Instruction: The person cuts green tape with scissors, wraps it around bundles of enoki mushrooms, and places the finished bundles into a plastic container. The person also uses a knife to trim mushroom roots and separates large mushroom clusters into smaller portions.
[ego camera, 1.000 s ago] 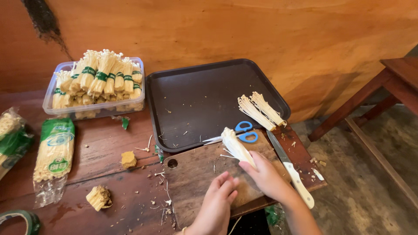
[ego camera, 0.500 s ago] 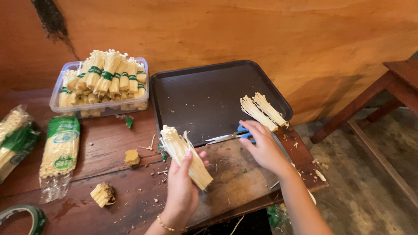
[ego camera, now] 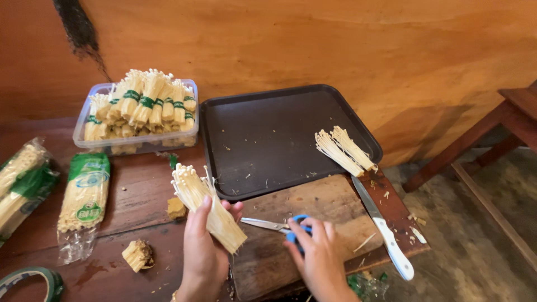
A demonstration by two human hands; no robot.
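A: While the dark tray [ego camera: 263, 120] sits far-centre, where's the mushroom bundle [ego camera: 208, 206]?
B: Near-left of the cutting board [ego camera: 313, 223] — left hand [ego camera: 204, 251] wrapped tight around it.
A: Right hand [ego camera: 319, 254]?
B: Fingers closed on blue-handled scissors [ego camera: 279, 225] — lying on the board.

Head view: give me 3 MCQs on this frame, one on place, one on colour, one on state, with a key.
1. Where does the loose mushroom bunch that is in neither hand lie?
A. on the dark tray
B. in the clear tub
C. on the floor

2. What colour are the scissor handles?
A. red
B. blue
C. black

3. What is the left hand doing?
A. resting flat on the board
B. gripping the knife
C. holding a mushroom bundle up off the table

Key: 1 A, the bunch lies at the tray's right edge. 2 B, blue loops show at the right hand. 3 C, its fingers wrap the bundle above the wooden board.
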